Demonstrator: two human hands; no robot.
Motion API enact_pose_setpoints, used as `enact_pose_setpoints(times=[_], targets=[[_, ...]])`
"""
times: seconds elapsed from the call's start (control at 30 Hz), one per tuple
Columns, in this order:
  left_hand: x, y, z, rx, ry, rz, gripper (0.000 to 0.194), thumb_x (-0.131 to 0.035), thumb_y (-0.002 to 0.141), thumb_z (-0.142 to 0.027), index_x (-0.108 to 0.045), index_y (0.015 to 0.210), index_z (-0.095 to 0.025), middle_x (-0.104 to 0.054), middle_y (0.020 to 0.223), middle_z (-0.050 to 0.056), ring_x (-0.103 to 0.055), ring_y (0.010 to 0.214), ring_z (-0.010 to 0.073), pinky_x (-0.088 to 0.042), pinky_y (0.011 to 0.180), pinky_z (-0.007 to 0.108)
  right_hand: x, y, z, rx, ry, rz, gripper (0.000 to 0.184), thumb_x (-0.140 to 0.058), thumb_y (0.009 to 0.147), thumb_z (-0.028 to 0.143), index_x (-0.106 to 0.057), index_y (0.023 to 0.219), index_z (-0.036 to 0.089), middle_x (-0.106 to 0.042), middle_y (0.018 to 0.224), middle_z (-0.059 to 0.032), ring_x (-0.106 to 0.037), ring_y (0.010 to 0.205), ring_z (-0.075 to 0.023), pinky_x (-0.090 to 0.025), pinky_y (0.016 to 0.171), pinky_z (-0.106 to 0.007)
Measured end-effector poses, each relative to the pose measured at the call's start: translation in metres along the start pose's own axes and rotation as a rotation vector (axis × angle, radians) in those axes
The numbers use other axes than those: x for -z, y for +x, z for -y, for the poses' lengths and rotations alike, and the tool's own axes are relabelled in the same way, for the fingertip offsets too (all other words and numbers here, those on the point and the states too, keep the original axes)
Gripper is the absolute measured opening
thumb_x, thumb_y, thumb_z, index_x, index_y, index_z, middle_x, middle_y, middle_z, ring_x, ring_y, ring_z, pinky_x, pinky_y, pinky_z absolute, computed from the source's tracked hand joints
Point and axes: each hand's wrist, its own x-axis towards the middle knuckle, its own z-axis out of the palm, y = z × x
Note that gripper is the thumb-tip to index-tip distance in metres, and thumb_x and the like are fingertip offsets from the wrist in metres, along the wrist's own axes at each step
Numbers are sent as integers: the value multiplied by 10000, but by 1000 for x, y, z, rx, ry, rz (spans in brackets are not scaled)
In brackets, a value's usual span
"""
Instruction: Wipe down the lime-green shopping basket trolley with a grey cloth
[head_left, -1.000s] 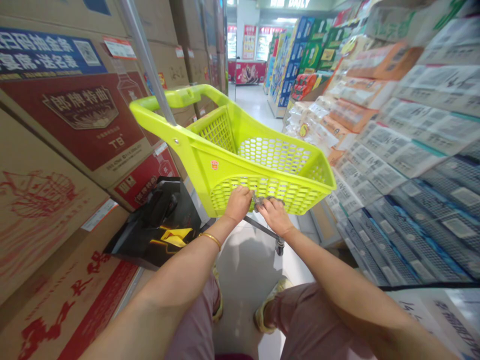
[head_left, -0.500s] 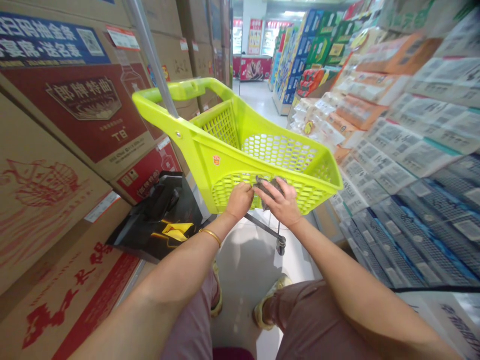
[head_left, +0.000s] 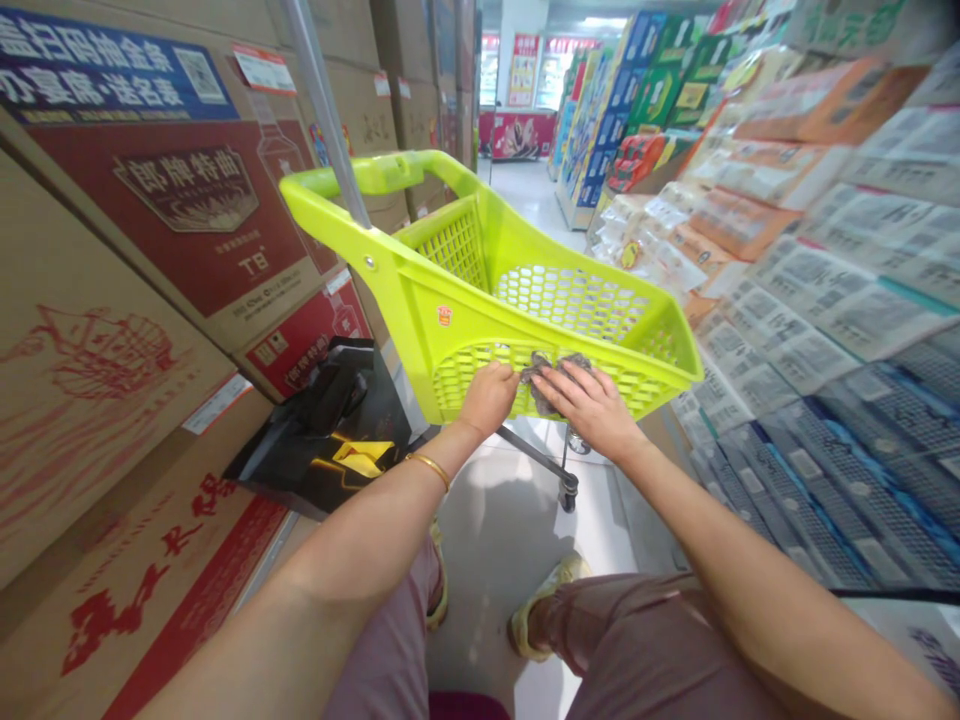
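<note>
A lime-green shopping cart (head_left: pixel 405 280) with lattice sides stands in front of me, its basket side facing me. My left hand (head_left: pixel 489 396) is closed at the lattice, fingers curled against the basket wall; the fingertips are partly hidden. Just right of it, a crumpled grey cloth (head_left: pixel 541 398) lies against the same wall. My right hand (head_left: pixel 592 405) presses on this cloth, its fingers laid over it and pointing left. Part of the cloth bunches out between the two hands.
Stacked cartons (head_left: pixel 187 230) line the left side. A black bag (head_left: pixel 307 440) rests beside them near the cart. Packaged goods (head_left: pixel 817 290) are piled on the right. A cart wheel (head_left: pixel 568 492) touches the floor ahead of my shoes (head_left: pixel 547 605).
My right hand has slid rightward along the basket side with the cloth, its fingers now flatter. My left hand stays at about the same spot on the cart. The view has shifted slightly.
</note>
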Motion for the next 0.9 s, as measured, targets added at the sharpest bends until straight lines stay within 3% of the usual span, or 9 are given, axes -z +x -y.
enact_pose_setpoints(times=[0.13, 0.3, 0.37, 0.53, 0.7, 0.9], targets=[[-2, 0, 0, 6, -21, -14, 317, -347, 926, -181, -627, 778, -159, -560, 735, 53, -490, 780, 192, -353, 684, 314, -2, 2, 6, -27, -34, -70, 492, -383, 910, 170, -378, 1388, 285, -579, 1269, -45, -450, 1145, -189, -293, 923, -335], [-1, -1, 1, 6, -27, -15, 297, -373, 920, -196, -629, 774, -161, -569, 739, 54, -496, 791, 196, -353, 685, 317, -10, 10, 22, -286, -148, -225, 407, -472, 880, 251, -514, 1279, 317, -571, 1231, -88, -455, 1073, -237, -276, 878, -377], [1, -1, 1, 6, -31, -10, 301, -369, 921, -194, -632, 779, -159, -571, 741, 55, -498, 794, 198, -354, 686, 317, -16, 11, 26, -312, -188, -249, 365, -495, 866, 313, -556, 1226, 317, -555, 1250, -89, -427, 1117, -258, -252, 914, -400], [4, 1, 2, 1, -19, 17, 290, -378, 913, -181, -640, 792, -151, -578, 742, 59, -510, 799, 199, -362, 694, 315, -19, 6, 29, -240, -164, -241, 529, -457, 846, 458, -476, 1319, 223, -494, 1343, -120, -305, 1291, -312, -129, 1035, -474], [1, 2, 3, 11, -49, 23, 286, -381, 909, -162, -647, 805, -142, -584, 738, 69, -520, 798, 201, -368, 696, 312, -7, 0, 21, -196, -178, -191, 508, -458, 875, 347, -397, 1375, 288, -478, 1386, -70, -312, 1323, -273, -20, 1076, -493], [-1, 2, 4, -6, -31, 24, 300, -373, 916, -169, -654, 816, -137, -592, 738, 66, -534, 800, 197, -371, 700, 304, 2, 0, -2, -37, -162, -163, 460, -507, 869, 296, -464, 1327, 316, -549, 1324, -7, -282, 1331, -233, -122, 1075, -400]])
